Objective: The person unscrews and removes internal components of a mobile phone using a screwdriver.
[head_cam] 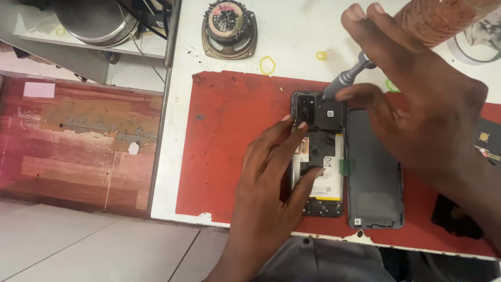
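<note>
An opened smartphone (323, 156) lies on a red mat (229, 136), its white battery and camera module exposed. My left hand (271, 183) rests on the phone's left side and lower part, fingers pressing it down. My right hand (417, 104) holds a grey screwdriver (344, 78) whose tip touches the phone's top edge near the camera module. The phone's dark back cover (373, 172) lies flat just right of the phone, partly under my right hand.
A round loudspeaker (229, 28) sits at the back of the white table (177, 130). Yellow rubber bands (267, 65) lie behind the mat. A black item (488, 141) rests at the right edge. A metal bowl (99, 21) stands on a shelf at the left.
</note>
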